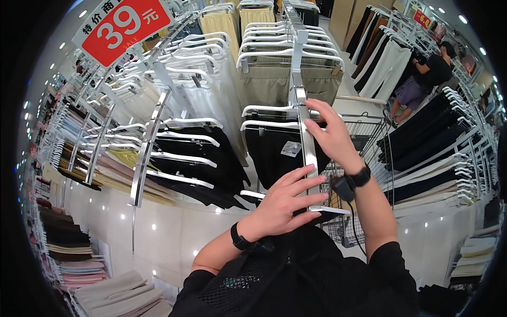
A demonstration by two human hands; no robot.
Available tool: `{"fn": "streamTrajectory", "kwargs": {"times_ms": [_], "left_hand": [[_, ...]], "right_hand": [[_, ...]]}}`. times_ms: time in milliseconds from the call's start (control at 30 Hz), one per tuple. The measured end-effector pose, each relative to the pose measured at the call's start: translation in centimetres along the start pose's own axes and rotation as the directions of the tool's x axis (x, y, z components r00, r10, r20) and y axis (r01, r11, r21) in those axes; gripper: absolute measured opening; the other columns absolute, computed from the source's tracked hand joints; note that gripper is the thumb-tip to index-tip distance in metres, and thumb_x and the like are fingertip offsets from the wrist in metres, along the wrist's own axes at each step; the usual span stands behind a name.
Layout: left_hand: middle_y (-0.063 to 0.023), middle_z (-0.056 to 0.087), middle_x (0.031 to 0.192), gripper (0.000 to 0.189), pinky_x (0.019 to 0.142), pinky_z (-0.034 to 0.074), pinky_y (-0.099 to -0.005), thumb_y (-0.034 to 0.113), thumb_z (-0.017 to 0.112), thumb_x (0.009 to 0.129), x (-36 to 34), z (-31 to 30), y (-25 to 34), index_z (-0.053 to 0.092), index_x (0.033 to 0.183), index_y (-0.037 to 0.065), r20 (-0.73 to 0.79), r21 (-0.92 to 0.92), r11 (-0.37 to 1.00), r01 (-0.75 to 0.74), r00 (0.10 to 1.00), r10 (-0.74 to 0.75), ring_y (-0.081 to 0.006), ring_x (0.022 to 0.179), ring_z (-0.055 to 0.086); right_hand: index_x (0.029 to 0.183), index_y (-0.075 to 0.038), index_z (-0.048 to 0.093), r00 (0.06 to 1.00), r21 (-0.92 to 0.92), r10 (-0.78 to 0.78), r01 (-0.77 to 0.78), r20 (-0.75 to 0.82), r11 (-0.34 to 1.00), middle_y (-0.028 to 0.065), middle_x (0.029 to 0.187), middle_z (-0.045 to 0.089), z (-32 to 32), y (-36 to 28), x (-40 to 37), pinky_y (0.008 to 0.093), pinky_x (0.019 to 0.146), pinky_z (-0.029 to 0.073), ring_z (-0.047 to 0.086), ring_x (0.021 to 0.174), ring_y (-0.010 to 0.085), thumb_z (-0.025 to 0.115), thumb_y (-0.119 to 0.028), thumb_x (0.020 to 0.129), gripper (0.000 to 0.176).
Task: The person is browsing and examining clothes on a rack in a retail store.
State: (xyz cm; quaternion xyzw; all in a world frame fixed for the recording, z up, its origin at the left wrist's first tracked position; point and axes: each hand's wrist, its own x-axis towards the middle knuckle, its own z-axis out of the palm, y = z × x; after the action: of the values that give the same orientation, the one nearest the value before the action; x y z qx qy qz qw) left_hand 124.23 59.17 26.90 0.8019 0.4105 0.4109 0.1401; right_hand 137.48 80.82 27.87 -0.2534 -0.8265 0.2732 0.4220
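The hands are laid open on the rail (pixel 299 100), left hand (pixel 285 203) spread near its tip, right hand (pixel 327 134) higher, beside black trousers (pixel 269 156) seemingly already hung, nothing being held.

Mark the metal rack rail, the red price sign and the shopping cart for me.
metal rack rail (pixel 300 95): head view, silver bracket between the hanger rows.
red price sign (pixel 127 29): head view, on the white 39.
shopping cart (pixel 368 128): head view, wire back wall of the basket.
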Motion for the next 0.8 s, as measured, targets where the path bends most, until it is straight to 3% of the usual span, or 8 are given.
{"fn": "streamTrajectory", "kwargs": {"times_ms": [100,233,367,433,500,533,667,800], "left_hand": [[-0.0102,0.061,0.159,0.046,0.121,0.044,-0.0541,0.023,0.088,0.088,-0.4,0.1,-0.2,0.078,0.133,0.016,-0.004,-0.032,0.999,0.004,1.000,-0.004,-0.0418,0.155,0.046],[-0.0105,0.062,0.156,0.045,0.120,0.045,-0.0543,0.024,0.086,0.090,-0.4,0.1,-0.4,0.076,0.133,0.016,-0.042,-0.064,0.998,-0.017,0.999,0.014,-0.0409,0.153,0.048],[-0.0123,0.059,0.160,0.056,0.120,0.045,-0.0543,0.028,0.091,0.085,-0.3,0.3,-0.9,0.075,0.137,0.016,-0.036,-0.036,0.999,-0.011,0.999,0.010,-0.0426,0.154,0.047],[-0.0141,0.058,0.161,0.064,0.120,0.044,-0.0543,0.032,0.094,0.082,-0.4,0.3,-0.8,0.074,0.140,0.016,-0.040,-0.009,1.000,0.002,0.999,-0.002,-0.0432,0.154,0.047],[-0.0188,0.054,0.163,0.082,0.122,0.042,-0.0546,0.040,0.099,0.073,-0.3,-0.1,-0.5,0.070,0.146,0.017,-0.210,0.084,0.994,0.066,0.977,-0.047,-0.0456,0.153,0.047],[-0.0217,0.051,0.164,0.090,0.122,0.042,-0.0551,0.045,0.101,0.069,-0.3,-0.2,-0.6,0.068,0.148,0.017,-0.210,0.134,0.988,0.070,0.977,-0.040,-0.0473,0.153,0.046],[-0.0237,0.048,0.166,0.108,0.123,0.040,-0.0579,0.042,0.101,0.070,0.0,0.1,-1.4,0.053,0.159,0.005,-0.212,0.025,0.998,0.054,0.976,-0.047,-0.0488,0.155,0.043],[-0.0191,0.062,0.155,0.099,0.124,0.040,-0.0579,0.035,0.100,0.072,0.2,0.3,-1.6,0.057,0.155,0.003,-0.130,-0.057,0.996,0.066,0.989,-0.073,-0.0424,0.152,0.051]], "right_hand": [[0.137,-0.003,0.071,1.000,-0.034,-0.008,0.008,0.010,0.999,0.0178,0.144,0.068,0.7,0.4,0.7,0.0408,0.107,0.054,0.068,0.128,0.0354,0.072,-0.020,0.103,0.038],[0.128,-0.004,0.076,0.997,0.114,0.083,-0.082,-0.001,0.990,0.0146,0.132,0.074,0.9,-0.4,-0.3,0.0407,0.096,0.058,0.073,0.113,0.0342,0.075,-0.016,0.101,0.030],[0.113,-0.003,0.081,0.997,-0.087,-0.079,0.077,-0.025,0.993,0.0136,0.108,0.080,-1.0,-2.3,-2.3,0.0399,0.091,0.058,0.074,0.102,0.0313,0.080,-0.006,0.091,0.022],[0.110,-0.002,0.081,0.998,-0.009,-0.057,0.057,0.040,0.998,0.0122,0.099,0.079,-2.1,-4.0,-3.8,0.0356,0.084,0.058,0.075,0.093,0.0272,0.081,0.000,0.089,0.022],[0.109,-0.001,0.081,0.992,0.028,-0.082,0.080,0.099,0.996,0.0117,0.093,0.078,-3.1,-5.0,-5.2,0.0351,0.076,0.057,0.074,0.084,0.0259,0.082,0.003,0.085,0.024],[0.110,-0.003,0.082,0.982,0.053,-0.071,0.062,0.174,0.997,0.0109,0.093,0.079,-3.8,-5.6,-5.8,0.0358,0.075,0.058,0.075,0.085,0.0262,0.082,0.000,0.086,0.024],[0.113,-0.007,0.083,0.916,0.203,-0.134,0.058,0.379,0.977,0.0074,0.088,0.080,-5.6,-7.6,-7.6,0.0347,0.069,0.058,0.075,0.075,0.0241,0.086,-0.005,0.086,0.027],[0.112,-0.008,0.083,0.865,0.331,-0.156,-0.012,0.476,0.944,0.0084,0.086,0.080,-6.2,-8.3,-8.0,0.0331,0.065,0.058,0.076,0.071,0.0242,0.087,-0.004,0.085,0.028]]}}
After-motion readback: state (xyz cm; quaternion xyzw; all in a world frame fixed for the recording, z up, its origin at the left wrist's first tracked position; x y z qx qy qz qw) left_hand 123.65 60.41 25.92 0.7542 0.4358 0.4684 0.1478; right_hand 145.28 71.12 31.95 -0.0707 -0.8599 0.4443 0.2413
